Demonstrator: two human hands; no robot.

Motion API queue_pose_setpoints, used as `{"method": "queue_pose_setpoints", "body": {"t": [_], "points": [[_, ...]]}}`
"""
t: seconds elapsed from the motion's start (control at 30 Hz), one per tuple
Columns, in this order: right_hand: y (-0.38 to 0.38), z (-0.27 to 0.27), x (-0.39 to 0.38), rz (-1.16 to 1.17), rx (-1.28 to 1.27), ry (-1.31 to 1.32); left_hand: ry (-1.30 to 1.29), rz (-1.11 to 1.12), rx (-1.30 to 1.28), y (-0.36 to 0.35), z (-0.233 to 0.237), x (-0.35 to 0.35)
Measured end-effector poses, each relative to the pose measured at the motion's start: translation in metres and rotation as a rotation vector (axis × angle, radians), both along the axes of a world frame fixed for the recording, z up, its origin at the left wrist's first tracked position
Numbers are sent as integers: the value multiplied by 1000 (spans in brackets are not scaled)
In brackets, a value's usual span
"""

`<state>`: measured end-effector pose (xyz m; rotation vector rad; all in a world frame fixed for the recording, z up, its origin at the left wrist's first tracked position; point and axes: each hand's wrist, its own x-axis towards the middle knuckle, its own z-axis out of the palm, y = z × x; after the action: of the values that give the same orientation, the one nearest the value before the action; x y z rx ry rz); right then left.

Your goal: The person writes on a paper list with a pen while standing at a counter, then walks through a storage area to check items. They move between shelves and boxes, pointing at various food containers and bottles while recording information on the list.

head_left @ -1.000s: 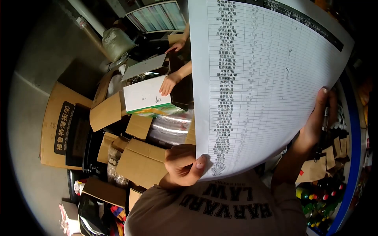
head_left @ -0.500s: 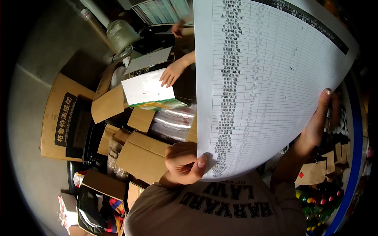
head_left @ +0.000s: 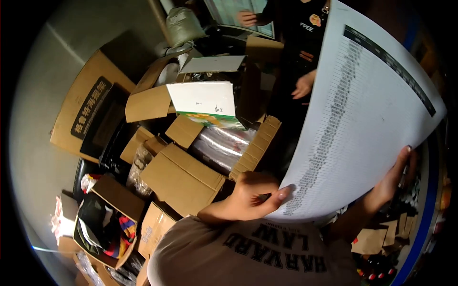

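- Far left, we note a flat carton [head_left: 71, 128] with printed characters, lying on the floor beside other open boxes.
- Centre-left: an open box [head_left: 181, 178] holds shiny rolls [head_left: 222, 145]. A white box [head_left: 202, 97] sits just behind them.
- Left hand [head_left: 250, 198]: closed in a pinch on the sheet's lower left corner, thumb on the printed face.
- A co-worker's hand [head_left: 303, 86] hangs open near the sheet's left edge. We judge it could brush the paper and jog it.
- Sheet [head_left: 367, 124]: a large printed table, held up in front of the chest, tilted and bowed.
- Right hand [head_left: 389, 186]: grips the lower right edge, thumb over the front.
- Risks, as we judge them: only two edge grips hold the bowed sheet, so a slack pinch could let it fold or slip. It also hides the right side, and the boxes crowd close, so a stumble is possible.
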<state>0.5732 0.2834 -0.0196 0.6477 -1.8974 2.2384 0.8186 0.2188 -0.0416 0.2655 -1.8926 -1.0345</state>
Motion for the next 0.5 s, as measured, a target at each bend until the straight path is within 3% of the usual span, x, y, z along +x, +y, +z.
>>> {"method": "queue_pose_setpoints", "body": {"t": [0.3, 0.5], "points": [[3, -12, 8, 110, 34, 21, -96, -30, 168, 5, -10, 12], [2, -11, 34, 110, 130, -36, -146, -148, 546, 7, -32, 12]]}}
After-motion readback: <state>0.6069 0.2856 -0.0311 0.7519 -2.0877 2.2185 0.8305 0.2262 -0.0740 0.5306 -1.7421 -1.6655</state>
